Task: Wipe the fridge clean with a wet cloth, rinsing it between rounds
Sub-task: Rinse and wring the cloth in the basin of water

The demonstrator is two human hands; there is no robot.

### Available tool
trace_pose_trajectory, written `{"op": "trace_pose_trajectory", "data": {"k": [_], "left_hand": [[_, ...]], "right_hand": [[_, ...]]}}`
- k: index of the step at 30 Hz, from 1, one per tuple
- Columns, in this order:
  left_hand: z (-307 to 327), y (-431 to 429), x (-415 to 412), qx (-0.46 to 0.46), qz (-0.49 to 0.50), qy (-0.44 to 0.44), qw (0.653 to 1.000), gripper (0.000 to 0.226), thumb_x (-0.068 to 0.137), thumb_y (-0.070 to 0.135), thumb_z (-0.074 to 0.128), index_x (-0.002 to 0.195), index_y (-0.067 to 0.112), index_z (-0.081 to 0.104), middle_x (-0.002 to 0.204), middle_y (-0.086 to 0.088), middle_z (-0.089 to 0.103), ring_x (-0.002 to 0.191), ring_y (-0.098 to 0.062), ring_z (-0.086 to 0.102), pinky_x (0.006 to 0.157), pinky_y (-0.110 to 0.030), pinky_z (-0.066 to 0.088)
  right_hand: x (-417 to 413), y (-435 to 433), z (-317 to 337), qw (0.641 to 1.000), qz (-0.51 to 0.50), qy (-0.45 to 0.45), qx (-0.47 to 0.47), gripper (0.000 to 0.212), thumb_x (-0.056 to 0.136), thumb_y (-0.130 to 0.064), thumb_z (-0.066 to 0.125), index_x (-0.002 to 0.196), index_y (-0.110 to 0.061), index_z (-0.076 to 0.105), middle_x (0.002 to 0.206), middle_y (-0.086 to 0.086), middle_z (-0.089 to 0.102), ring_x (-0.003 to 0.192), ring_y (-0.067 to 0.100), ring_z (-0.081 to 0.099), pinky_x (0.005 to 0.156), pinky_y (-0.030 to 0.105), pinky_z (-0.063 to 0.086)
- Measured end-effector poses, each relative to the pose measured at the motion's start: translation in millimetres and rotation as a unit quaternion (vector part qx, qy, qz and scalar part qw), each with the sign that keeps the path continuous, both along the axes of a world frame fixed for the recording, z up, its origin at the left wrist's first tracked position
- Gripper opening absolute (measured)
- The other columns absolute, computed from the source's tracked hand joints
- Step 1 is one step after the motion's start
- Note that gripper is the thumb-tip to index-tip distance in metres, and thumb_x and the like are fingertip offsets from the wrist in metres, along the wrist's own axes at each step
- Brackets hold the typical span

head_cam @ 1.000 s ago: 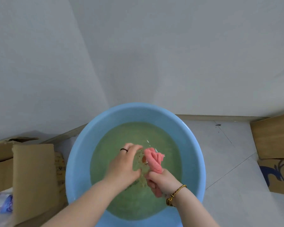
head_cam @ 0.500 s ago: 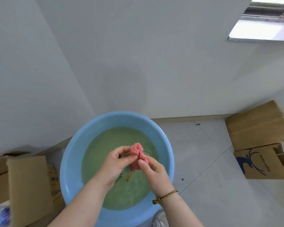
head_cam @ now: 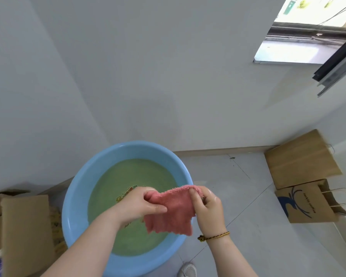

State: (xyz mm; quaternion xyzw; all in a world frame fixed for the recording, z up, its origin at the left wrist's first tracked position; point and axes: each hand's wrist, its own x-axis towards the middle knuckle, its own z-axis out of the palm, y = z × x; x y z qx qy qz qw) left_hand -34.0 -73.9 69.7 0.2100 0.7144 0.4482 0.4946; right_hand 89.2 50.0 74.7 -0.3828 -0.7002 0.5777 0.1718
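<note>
1. A blue basin [head_cam: 74,198] on the floor holds greenish water [head_cam: 128,176]. A colourful print shows on its bottom, too blurred to read.
2. The pink cloth [head_cam: 172,212] hangs spread out over the basin's right side.
3. The left hand [head_cam: 140,204] pinches the cloth's left top corner, and the right hand [head_cam: 208,208] grasps its right top edge.
4. At the right, by the wall, are a plain paper bag [head_cam: 300,160] and, nearer, a printed bag [head_cam: 308,204] with a blue emblem and writing too small to read.
5. A cardboard box [head_cam: 26,232] stands near left.

The bunched cloth [head_cam: 172,210] is now spread open between both hands.
</note>
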Motion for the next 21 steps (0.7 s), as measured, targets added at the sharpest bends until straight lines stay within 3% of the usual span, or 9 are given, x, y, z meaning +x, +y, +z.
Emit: {"op": "trace_pose_trajectory", "data": {"k": [3, 6, 8, 9, 11, 13, 15, 21], "left_hand": [[-2.4, 3.0, -0.5, 0.009, 0.019, 0.037, 0.999, 0.028, 0.045, 0.033, 0.074, 0.065, 0.019, 0.059, 0.083, 0.008, 0.053, 0.072, -0.006, 0.053, 0.062, -0.008, 0.041], [-6.0, 10.7, 7.6, 0.090, 0.095, -0.122, 0.984, 0.045, 0.050, 0.022, 0.076, 0.092, 0.009, 0.065, 0.087, 0.001, 0.071, 0.080, -0.012, 0.067, 0.068, -0.016, 0.051], [-12.3, 21.0, 19.9, 0.097, 0.156, -0.198, 0.963, 0.029, 0.067, 0.008, 0.073, 0.094, 0.006, 0.063, 0.077, -0.002, 0.072, 0.070, -0.012, 0.067, 0.059, -0.019, 0.053], [-15.8, 26.4, 26.7, 0.081, 0.182, -0.197, 0.960, 0.019, 0.075, 0.006, 0.069, 0.093, 0.007, 0.062, 0.076, -0.002, 0.070, 0.066, -0.012, 0.066, 0.054, -0.019, 0.051], [-31.0, 37.9, 37.7, 0.009, 0.194, -0.116, 0.974, 0.009, 0.085, 0.013, 0.060, 0.093, 0.012, 0.060, 0.083, -0.001, 0.066, 0.071, -0.011, 0.062, 0.056, -0.016, 0.047], [-50.6, 43.1, 45.2, -0.057, 0.160, -0.030, 0.985, 0.013, 0.087, 0.020, 0.058, 0.099, 0.016, 0.058, 0.096, 0.002, 0.063, 0.089, -0.012, 0.059, 0.075, -0.020, 0.045], [-68.5, 45.9, 50.2, -0.084, 0.158, -0.029, 0.984, 0.021, 0.088, 0.021, 0.057, 0.107, 0.013, 0.057, 0.102, 0.000, 0.062, 0.096, -0.015, 0.058, 0.080, -0.022, 0.045], [-102.0, 79.6, 42.6, -0.049, 0.240, -0.077, 0.967, 0.015, 0.087, 0.018, 0.058, 0.102, 0.017, 0.054, 0.093, 0.006, 0.061, 0.089, -0.012, 0.058, 0.075, -0.018, 0.046]], "right_hand": [[4.4, 13.3, 1.9, 0.998, -0.030, -0.027, -0.039, 0.023, 0.091, -0.012, 0.054, 0.070, -0.004, 0.060, 0.062, 0.012, 0.054, 0.060, 0.011, 0.046, 0.050, 0.011, 0.037], [7.8, 24.5, 1.9, 0.958, -0.056, -0.051, -0.277, 0.030, 0.095, -0.029, 0.045, 0.084, -0.008, 0.063, 0.072, 0.011, 0.058, 0.056, 0.017, 0.051, 0.047, 0.021, 0.039], [11.1, 30.7, -1.2, 0.902, -0.056, -0.036, -0.426, 0.033, 0.095, -0.036, 0.041, 0.093, -0.013, 0.064, 0.084, 0.012, 0.066, 0.065, 0.020, 0.062, 0.055, 0.026, 0.046], [12.6, 32.4, -2.3, 0.892, -0.039, -0.033, -0.449, 0.027, 0.095, -0.033, 0.043, 0.095, -0.014, 0.063, 0.089, 0.010, 0.067, 0.069, 0.019, 0.064, 0.056, 0.026, 0.049], [14.7, 36.2, -15.3, 0.909, 0.007, -0.063, -0.412, 0.010, 0.092, -0.015, 0.051, 0.096, -0.015, 0.060, 0.085, 0.005, 0.066, 0.069, 0.016, 0.063, 0.053, 0.023, 0.050], [17.5, 39.8, -33.8, 0.935, 0.009, -0.097, -0.341, 0.015, 0.088, -0.001, 0.053, 0.088, -0.014, 0.060, 0.076, 0.004, 0.063, 0.064, 0.016, 0.061, 0.051, 0.021, 0.048], [18.5, 47.9, -52.2, 0.946, -0.025, -0.101, -0.306, 0.017, 0.087, 0.003, 0.051, 0.080, -0.011, 0.057, 0.071, 0.005, 0.059, 0.062, 0.016, 0.057, 0.052, 0.021, 0.047], [16.0, 79.2, -97.4, 0.931, -0.079, -0.047, -0.354, 0.014, 0.088, 0.002, 0.051, 0.084, -0.009, 0.059, 0.075, 0.005, 0.061, 0.068, 0.020, 0.057, 0.059, 0.026, 0.047]]}}
